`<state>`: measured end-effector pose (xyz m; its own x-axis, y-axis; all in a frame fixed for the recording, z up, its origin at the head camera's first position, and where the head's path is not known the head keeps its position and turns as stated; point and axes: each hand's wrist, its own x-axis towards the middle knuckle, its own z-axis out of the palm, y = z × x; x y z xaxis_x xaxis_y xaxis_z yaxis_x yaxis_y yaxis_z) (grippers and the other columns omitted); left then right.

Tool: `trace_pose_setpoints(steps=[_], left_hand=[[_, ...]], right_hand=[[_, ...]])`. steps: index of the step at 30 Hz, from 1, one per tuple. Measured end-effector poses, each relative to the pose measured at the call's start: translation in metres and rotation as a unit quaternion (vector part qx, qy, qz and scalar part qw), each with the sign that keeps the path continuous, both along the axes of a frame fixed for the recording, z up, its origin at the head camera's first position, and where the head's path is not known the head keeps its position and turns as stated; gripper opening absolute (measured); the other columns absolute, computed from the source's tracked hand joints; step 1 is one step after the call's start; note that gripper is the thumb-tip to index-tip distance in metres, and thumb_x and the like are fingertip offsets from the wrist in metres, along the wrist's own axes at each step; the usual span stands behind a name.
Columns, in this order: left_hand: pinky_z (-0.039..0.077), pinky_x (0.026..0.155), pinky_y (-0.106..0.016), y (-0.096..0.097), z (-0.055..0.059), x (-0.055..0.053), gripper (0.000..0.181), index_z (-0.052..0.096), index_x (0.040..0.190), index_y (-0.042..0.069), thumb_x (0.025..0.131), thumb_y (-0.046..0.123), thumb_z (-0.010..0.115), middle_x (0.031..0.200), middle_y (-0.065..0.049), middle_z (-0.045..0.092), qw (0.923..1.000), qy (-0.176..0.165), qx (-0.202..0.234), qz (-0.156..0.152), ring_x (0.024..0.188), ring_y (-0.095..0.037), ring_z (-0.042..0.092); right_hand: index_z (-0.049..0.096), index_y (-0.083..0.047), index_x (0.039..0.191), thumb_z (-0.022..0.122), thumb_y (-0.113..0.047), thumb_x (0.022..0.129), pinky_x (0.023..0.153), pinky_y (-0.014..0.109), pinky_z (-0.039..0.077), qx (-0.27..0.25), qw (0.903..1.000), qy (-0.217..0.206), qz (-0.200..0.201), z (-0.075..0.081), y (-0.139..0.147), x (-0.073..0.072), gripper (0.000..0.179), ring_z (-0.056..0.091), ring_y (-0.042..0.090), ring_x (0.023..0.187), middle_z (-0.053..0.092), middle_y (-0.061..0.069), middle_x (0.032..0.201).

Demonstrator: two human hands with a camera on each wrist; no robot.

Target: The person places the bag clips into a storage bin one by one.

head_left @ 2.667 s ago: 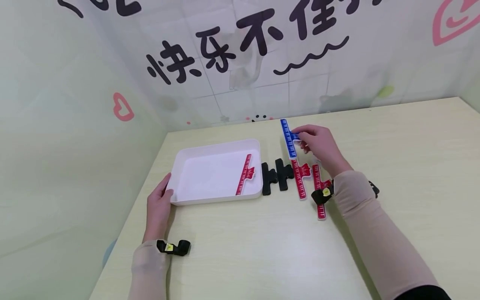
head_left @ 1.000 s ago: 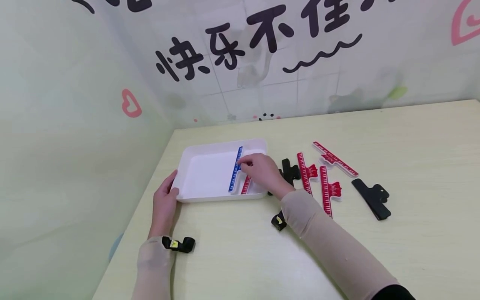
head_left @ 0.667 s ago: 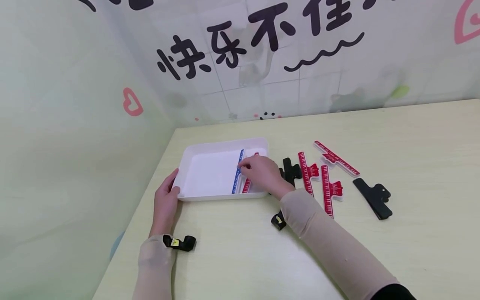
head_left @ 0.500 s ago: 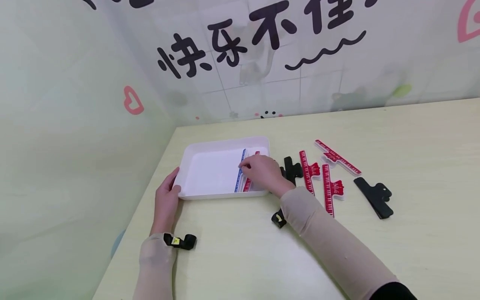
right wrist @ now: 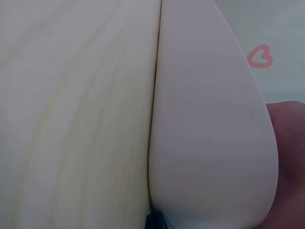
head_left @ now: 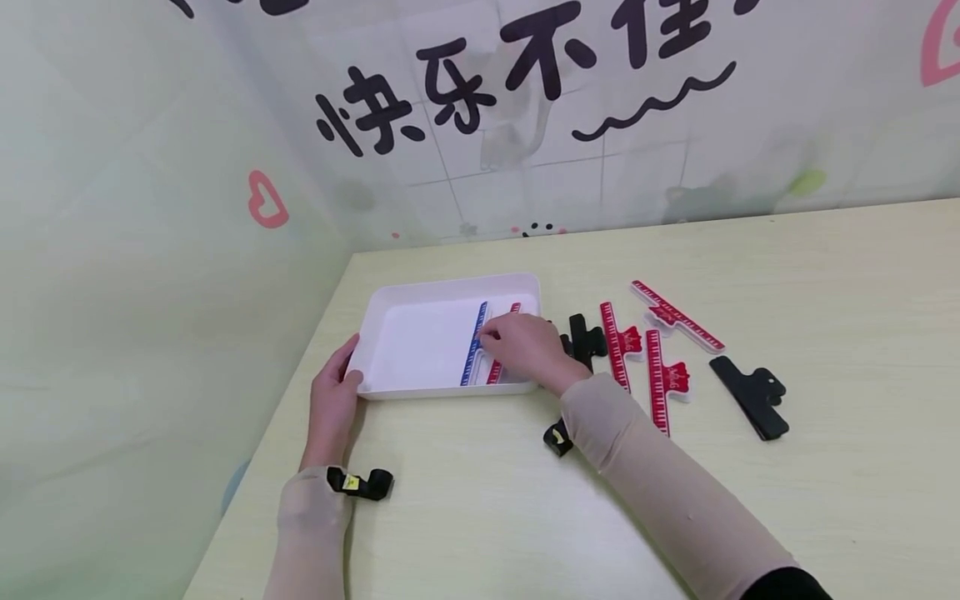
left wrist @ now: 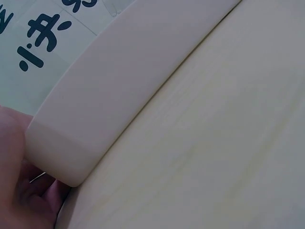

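The pale wood tabletop [head_left: 465, 517] stretches wide in front of me. My left hand [head_left: 332, 408] grips the left edge of the shallow white tray [head_left: 412, 342]. Inside, my right hand [head_left: 525, 343] pinches a long blue-and-white clip [head_left: 472, 354] beside a red-and-white clip [head_left: 495, 372]. Flat black clips [head_left: 752, 398] and other red clips [head_left: 658, 379] crowd its right.

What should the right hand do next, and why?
Probably just let go of the blue ruler clip. The right hand seems to pinch it, but it is already inside the white tray, beside a red ruler clip, and the left hand holds the tray's edge.
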<state>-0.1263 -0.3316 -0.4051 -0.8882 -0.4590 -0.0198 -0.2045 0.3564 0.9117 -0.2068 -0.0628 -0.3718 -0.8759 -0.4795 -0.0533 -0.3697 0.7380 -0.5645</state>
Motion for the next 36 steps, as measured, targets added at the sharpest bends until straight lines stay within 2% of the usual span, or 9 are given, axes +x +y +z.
trace_pose_setpoints(steps=[5,17,24,30,36], left_hand=[[0.030,0.109,-0.033,0.0000,0.0002,-0.0009,0.057,0.043,0.136,0.033,0.088,0.002,0.038,0.145,0.009,0.037,1.0000,0.004,0.003,-0.003,0.131,-0.007,0.032],[0.030,0.109,-0.033,0.0000,0.0006,0.0002,0.058,0.043,0.136,0.033,0.088,0.002,0.038,0.144,0.008,0.038,0.9999,0.010,-0.013,-0.006,0.132,-0.008,0.033],[0.030,0.109,-0.032,-0.0011,0.0012,0.0006,0.057,0.043,0.136,0.033,0.088,0.002,0.039,0.144,0.009,0.038,0.9999,0.005,-0.015,-0.004,0.132,-0.008,0.033],[0.029,0.109,-0.033,-0.0008,0.0019,0.0012,0.057,0.042,0.137,0.033,0.088,0.003,0.038,0.145,0.009,0.037,0.9999,0.001,-0.017,-0.004,0.132,-0.008,0.032],[0.029,0.109,-0.032,0.0001,0.0008,0.0007,0.057,0.042,0.137,0.034,0.089,0.003,0.038,0.145,0.010,0.036,0.9999,-0.003,-0.012,-0.004,0.133,-0.007,0.031]], right_hand=[[0.066,-0.026,0.113,0.050,-0.032,0.092,0.076,0.030,0.046,0.000,1.0000,-0.007,0.005,0.0004,-0.0001,0.0005,0.027,0.056,0.008,0.086,0.065,-0.009,0.112],[0.066,-0.026,0.115,0.049,-0.031,0.092,0.066,0.027,0.043,0.012,0.9999,-0.006,0.002,0.0014,-0.0004,0.0006,0.028,0.054,0.009,0.081,0.064,-0.008,0.114],[0.065,-0.028,0.115,0.050,-0.034,0.092,0.073,0.030,0.044,0.021,0.9997,-0.009,0.009,0.0034,-0.0005,0.0023,0.029,0.055,0.009,0.086,0.063,-0.009,0.116],[0.064,-0.028,0.116,0.048,-0.036,0.092,0.074,0.032,0.044,0.031,0.9994,-0.002,0.014,0.0018,-0.0010,0.0016,0.030,0.055,0.011,0.088,0.063,-0.009,0.116],[0.065,-0.023,0.115,0.048,-0.033,0.093,0.084,0.035,0.045,-0.011,0.9999,-0.005,-0.009,0.0004,0.0017,-0.0003,0.030,0.055,0.014,0.089,0.066,-0.006,0.110]])
